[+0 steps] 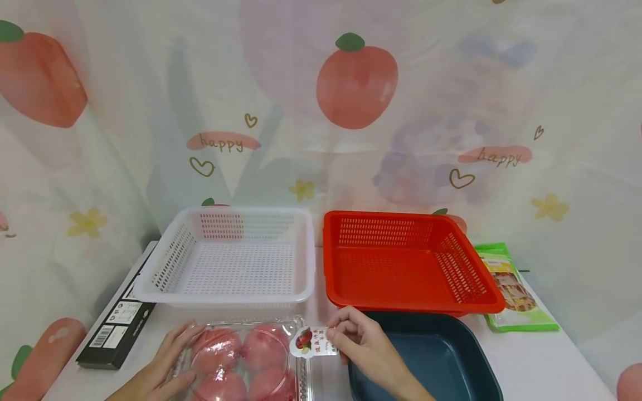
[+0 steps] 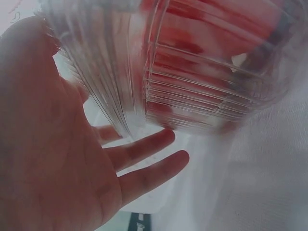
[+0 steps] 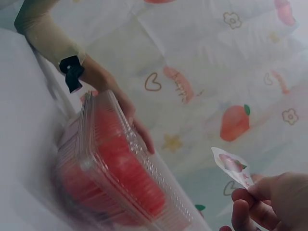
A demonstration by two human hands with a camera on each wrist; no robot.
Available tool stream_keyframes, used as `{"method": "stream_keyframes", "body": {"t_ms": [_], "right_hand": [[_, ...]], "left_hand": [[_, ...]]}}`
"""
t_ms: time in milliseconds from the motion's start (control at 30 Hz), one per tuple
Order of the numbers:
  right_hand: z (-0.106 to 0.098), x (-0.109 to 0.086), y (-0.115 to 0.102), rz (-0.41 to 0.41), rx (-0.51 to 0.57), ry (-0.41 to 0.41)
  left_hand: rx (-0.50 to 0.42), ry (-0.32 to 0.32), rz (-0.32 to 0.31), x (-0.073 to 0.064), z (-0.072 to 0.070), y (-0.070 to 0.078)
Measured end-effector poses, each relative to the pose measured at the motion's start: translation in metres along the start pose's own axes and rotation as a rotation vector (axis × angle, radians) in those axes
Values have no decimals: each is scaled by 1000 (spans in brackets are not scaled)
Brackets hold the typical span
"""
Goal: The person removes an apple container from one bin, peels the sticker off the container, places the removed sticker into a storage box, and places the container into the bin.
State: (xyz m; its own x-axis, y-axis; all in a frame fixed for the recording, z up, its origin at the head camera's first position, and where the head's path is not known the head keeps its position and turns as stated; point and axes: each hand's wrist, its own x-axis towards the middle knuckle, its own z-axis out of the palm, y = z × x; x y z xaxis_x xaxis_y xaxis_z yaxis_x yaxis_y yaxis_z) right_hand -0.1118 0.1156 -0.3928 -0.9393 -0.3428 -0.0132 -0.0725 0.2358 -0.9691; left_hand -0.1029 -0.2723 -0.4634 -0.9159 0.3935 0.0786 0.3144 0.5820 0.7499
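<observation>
A clear plastic clamshell box (image 1: 244, 340) of red round fruit (image 1: 219, 351) stands at the table's front. My left hand (image 1: 168, 362) holds the box along its left side, fingers spread over the edge; in the left wrist view the palm (image 2: 62, 139) lies against the ribbed wall. Between the thumb and fingers of my right hand (image 1: 368, 348) is a white sticker label (image 1: 312, 341) with a fruit picture and red writing. It overlaps the box's right edge in the head view. In the right wrist view the label (image 3: 232, 166) appears apart from the box and slightly curled.
Behind the box stands a white perforated basket (image 1: 225, 297), with a red basket (image 1: 411, 303) to its right. A dark blue tray (image 1: 426, 356) lies under the right forearm. A black box (image 1: 117, 334) is at left, a green food packet (image 1: 521, 301) at far right.
</observation>
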Motion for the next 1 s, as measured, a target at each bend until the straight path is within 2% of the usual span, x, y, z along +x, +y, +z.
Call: {"method": "stream_keyframes", "body": {"t_ms": [200, 367, 433, 600, 800, 1000], "right_hand": [[-36, -10, 11, 40, -83, 11], [-65, -19, 21, 58, -152, 18], [-75, -24, 25, 47, -181, 4], [-99, -32, 36, 38, -240, -43], [-119, -33, 52, 89, -284, -135], [-131, -33, 61, 112, -296, -176]], "left_hand": [[41, 34, 55, -2, 0, 3], [29, 7, 8, -2, -1, 3], [38, 10, 6, -2, -1, 3], [85, 42, 54, -2, -1, 4], [54, 18, -6, -2, -2, 7], [66, 33, 11, -2, -3, 7]]}}
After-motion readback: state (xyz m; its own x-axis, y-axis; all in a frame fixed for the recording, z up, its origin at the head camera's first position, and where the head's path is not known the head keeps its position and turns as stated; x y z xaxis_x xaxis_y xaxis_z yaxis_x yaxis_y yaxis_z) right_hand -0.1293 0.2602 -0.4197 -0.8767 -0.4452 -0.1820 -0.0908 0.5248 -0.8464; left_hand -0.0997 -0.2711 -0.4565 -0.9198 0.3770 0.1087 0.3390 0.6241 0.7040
